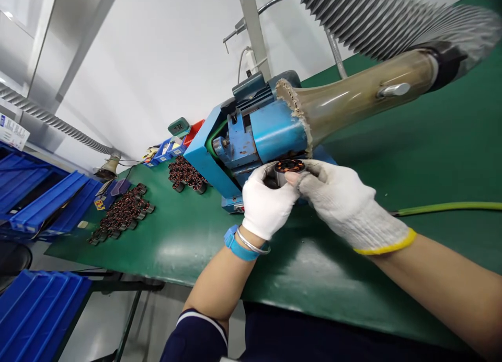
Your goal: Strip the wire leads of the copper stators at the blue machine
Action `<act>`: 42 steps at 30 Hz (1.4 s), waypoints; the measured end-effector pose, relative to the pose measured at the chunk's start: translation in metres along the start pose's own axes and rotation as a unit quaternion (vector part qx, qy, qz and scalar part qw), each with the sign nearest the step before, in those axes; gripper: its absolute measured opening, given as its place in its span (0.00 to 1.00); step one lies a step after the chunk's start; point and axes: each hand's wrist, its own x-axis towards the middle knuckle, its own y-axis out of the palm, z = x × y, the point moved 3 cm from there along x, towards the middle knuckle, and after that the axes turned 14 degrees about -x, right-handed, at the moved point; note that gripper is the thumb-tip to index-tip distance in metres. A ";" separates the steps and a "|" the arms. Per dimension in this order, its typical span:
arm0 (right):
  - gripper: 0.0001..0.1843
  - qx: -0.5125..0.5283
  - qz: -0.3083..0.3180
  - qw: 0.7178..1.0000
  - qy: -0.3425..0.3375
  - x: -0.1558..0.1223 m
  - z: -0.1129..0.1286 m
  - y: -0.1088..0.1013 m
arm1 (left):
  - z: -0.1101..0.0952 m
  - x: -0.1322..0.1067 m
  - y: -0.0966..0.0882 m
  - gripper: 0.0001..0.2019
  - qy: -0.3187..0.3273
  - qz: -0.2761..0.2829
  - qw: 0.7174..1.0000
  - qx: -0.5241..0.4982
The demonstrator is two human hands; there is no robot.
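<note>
A motor stator (289,166) with copper windings and a dark rim is held between both gloved hands, close to the front of a blue belt machine (276,132). My left hand (270,197), in a white glove, is closed round its left side. From the right, my right hand (333,189), in a knitted glove with a yellow cuff, grips it with a bare thumb tip showing at its front. The stator's underside is hidden by my fingers. Whether it touches the machine I cannot tell.
Two groups of stators, a nearer one (186,173) and a farther one (121,213), stand on the green table (180,236) to the left. A suction pipe (364,98) joins the machine to a grey hose (364,17). A green air line (451,208) lies at right; blue bins (50,200) stand far left.
</note>
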 end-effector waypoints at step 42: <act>0.22 -0.014 -0.065 0.998 0.001 -0.021 -0.022 -0.013 | 0.046 -0.030 -0.023 0.33 0.021 0.027 0.998 -0.060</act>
